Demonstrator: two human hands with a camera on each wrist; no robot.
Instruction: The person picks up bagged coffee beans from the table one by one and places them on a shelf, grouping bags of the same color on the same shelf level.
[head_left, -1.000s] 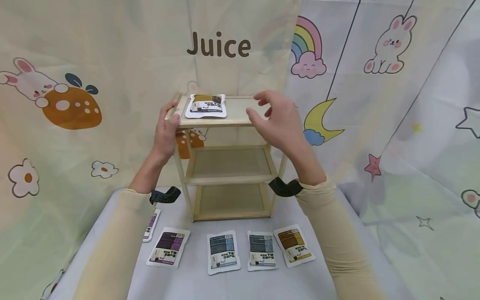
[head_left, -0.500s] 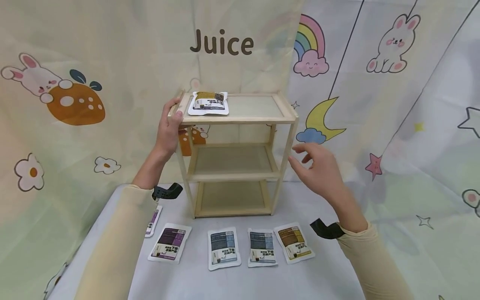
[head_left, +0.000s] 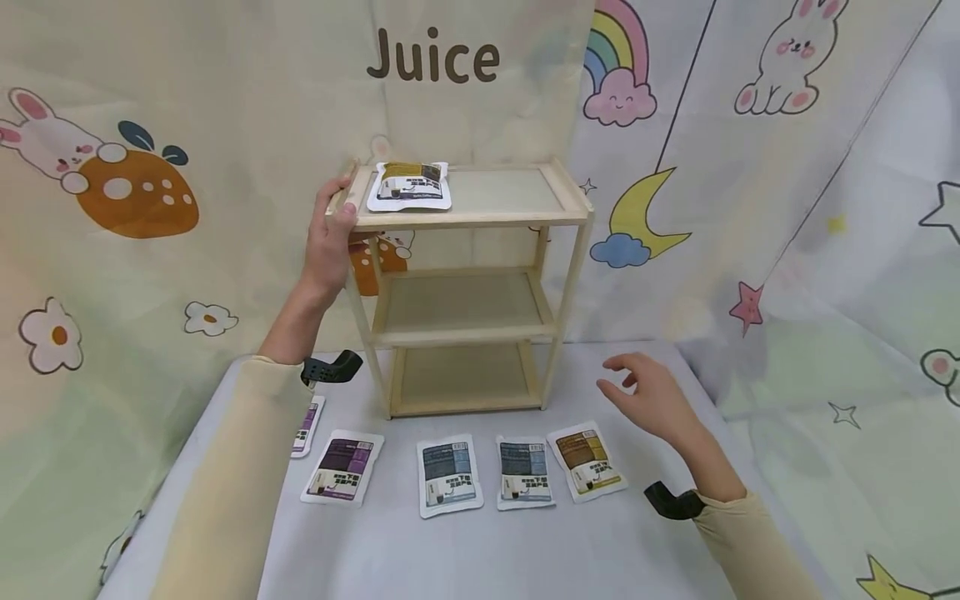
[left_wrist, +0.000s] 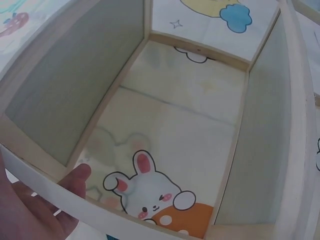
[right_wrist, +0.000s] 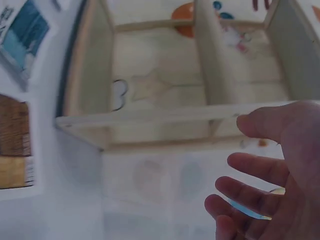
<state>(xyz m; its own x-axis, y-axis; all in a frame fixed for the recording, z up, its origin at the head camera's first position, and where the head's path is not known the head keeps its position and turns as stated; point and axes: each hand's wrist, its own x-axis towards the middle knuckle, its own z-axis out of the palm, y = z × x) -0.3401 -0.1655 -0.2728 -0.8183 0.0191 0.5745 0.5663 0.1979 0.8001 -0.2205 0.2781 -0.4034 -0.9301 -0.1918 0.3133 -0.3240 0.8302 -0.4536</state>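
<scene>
Left of your empty, relaxed right hand [head_left: 651, 398], the gold pouch [head_left: 587, 461] looks light, soft; pinch its edge. Your left hand [head_left: 327, 242] grips the rack [head_left: 472, 220].

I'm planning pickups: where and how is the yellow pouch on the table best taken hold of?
Probably pinch the yellow pouch by its right edge, from the right: it lies flat, that edge is free, and a blue pouch crowds its left.
</scene>
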